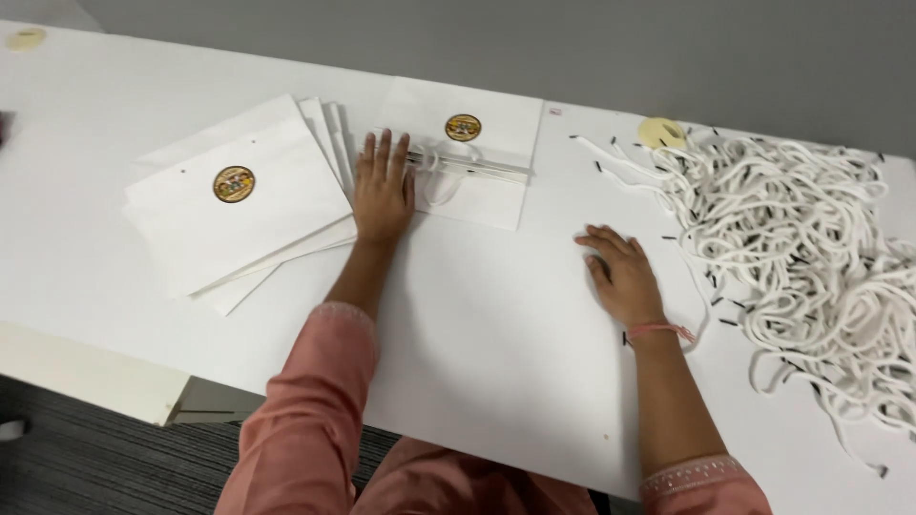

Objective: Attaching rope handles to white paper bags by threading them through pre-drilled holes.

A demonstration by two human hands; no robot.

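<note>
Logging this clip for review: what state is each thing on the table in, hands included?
Left hand: flat, palm down, fingertips on the finished bags.
Right hand: flat on the table, empty.
Finished bags: folded flat, handles fitted.
Bag stack: flat, fanned, no handles showing.
Cord pile: loose, tangled.

White bench with fittings and floor seen around it

A tangled heap of white cord lengths with black tips is spread over the bench's right end, and loose black tips are scattered beside it. A round pale yellow disc is seen at the heap's far edge, and another pale yellow round disc lies at the far left corner. A plain grey wall is seen behind, and dark grey striped carpet below the near edge.
</note>
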